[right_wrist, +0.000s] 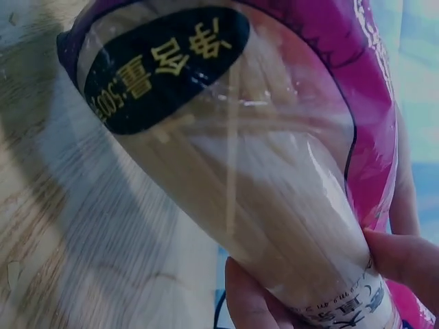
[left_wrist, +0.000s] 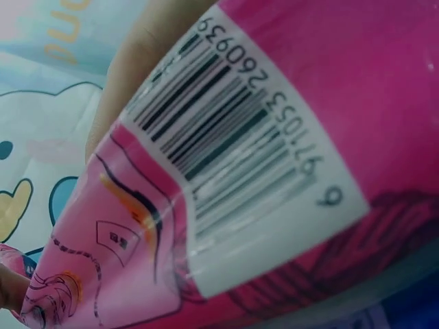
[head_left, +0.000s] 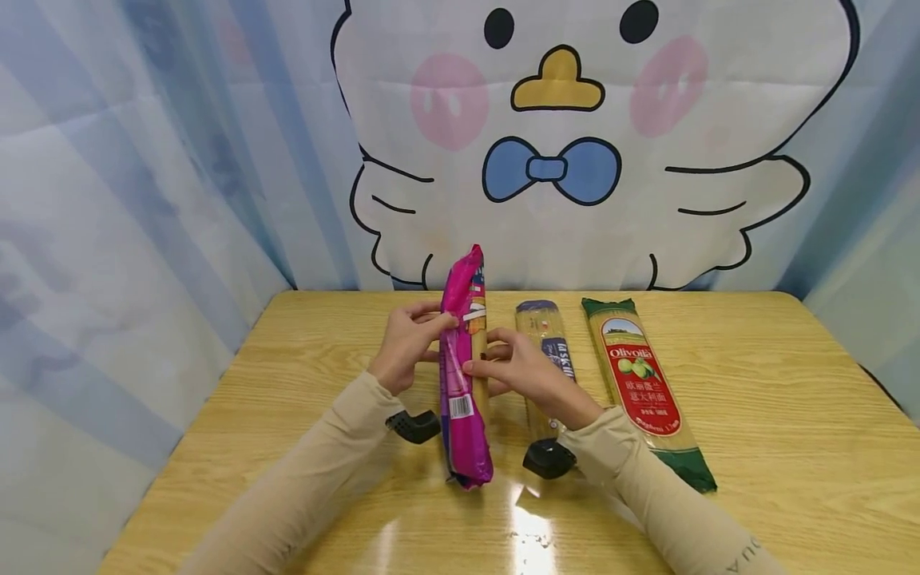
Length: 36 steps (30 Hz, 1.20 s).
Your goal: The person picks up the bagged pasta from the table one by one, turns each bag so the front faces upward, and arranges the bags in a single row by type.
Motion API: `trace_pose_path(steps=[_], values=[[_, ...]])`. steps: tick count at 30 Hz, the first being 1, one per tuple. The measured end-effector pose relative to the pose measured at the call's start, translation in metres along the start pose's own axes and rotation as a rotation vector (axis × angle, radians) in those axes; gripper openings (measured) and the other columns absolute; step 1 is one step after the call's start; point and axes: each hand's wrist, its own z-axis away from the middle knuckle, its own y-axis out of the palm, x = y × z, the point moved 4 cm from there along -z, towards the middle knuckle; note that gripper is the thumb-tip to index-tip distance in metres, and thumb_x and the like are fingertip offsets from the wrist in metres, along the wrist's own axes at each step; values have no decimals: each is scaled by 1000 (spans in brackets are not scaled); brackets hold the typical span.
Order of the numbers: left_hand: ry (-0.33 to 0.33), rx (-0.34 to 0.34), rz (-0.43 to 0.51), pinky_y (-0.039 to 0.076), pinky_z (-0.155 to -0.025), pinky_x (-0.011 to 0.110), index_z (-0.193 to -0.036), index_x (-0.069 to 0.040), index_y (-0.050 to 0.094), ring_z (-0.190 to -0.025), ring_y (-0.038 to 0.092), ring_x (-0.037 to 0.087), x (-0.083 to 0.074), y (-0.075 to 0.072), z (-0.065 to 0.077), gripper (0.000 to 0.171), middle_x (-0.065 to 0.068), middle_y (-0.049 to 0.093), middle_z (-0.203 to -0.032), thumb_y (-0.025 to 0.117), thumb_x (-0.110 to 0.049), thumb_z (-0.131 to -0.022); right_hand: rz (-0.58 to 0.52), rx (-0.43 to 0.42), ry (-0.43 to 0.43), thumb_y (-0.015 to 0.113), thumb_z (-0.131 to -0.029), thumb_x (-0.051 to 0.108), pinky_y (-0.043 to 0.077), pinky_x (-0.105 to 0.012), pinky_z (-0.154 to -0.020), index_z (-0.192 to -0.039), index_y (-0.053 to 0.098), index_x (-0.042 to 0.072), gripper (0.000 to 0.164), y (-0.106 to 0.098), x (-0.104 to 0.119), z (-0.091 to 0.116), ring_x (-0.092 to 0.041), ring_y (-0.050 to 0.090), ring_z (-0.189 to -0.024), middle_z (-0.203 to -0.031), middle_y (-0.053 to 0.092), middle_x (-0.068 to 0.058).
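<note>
Both hands hold a magenta bag of dried noodles (head_left: 463, 407) on edge above the table. My left hand (head_left: 410, 343) grips its left side near the upper middle, thumb on the near face. Lower on the right side, my right hand (head_left: 532, 371) pinches it between thumb and fingers. A barcode on the magenta noodle bag (left_wrist: 240, 137) fills much of the left wrist view, with a finger behind it. Pale noodles show through the clear window of the bag (right_wrist: 254, 185) in the right wrist view, where the right thumb and fingertips press its lower end.
On the wooden table (head_left: 287, 383) right of the bag lies a clear pasta pack with a blue label (head_left: 537, 323), partly covered by the right hand. Farther right lies a spaghetti pack with a red label and green ends (head_left: 643, 383). A cartoon-printed curtain (head_left: 546, 239) hangs behind.
</note>
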Motion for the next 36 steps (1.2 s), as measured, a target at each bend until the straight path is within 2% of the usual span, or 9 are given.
trace_pose_path(steps=[9,14,17,21,26,30,36], values=[[-25,36,-11,62,-80,40,-134,-4,56,-104,67,26,0,0,1,48,17,64,-126,68,-22,-91,-2,-19,-15,72,-90,23,61,-41,-82,-146,34,-3,73,0,1,1,-36,62,-115,-140,49,-30],[-22,2,-90,56,-94,46,-133,-7,58,-109,67,27,-4,-3,6,52,15,66,-126,70,-31,-89,7,-39,-35,72,-90,22,61,-41,-79,-143,39,-2,67,0,6,2,-31,66,-106,-132,57,-27],[-11,-23,-123,53,-95,44,-133,-8,58,-113,64,26,-8,-6,10,54,13,66,-126,72,-34,-88,25,-57,-42,73,-90,21,61,-41,-78,-142,40,-1,66,-2,9,4,-30,66,-104,-131,58,-26],[20,-38,-106,56,-93,43,-131,-7,60,-112,64,26,-15,-5,16,50,12,66,-124,72,-31,-89,39,-66,-52,73,-90,22,61,-40,-76,-141,42,0,64,-2,12,6,-28,67,-102,-130,58,-25],[59,-34,-88,61,-83,43,-130,-5,60,-101,66,25,-19,3,24,48,13,62,-124,73,-26,-89,67,-94,-84,76,-88,20,62,-38,-72,-133,49,2,56,1,15,6,-24,68,-93,-120,65,-20],[74,-33,-106,62,-76,41,-129,-4,61,-93,66,25,-17,9,26,50,14,60,-122,77,-25,-86,115,-134,-117,78,-86,21,62,-37,-68,-130,52,3,54,1,18,8,-23,69,-88,-117,66,-20],[55,-38,-118,62,-67,34,-123,-2,62,-83,67,22,-10,12,23,47,14,58,-117,78,-25,-85,176,-171,-132,79,-84,22,62,-35,-65,-130,55,3,55,0,18,8,-22,69,-87,-119,67,-21]])
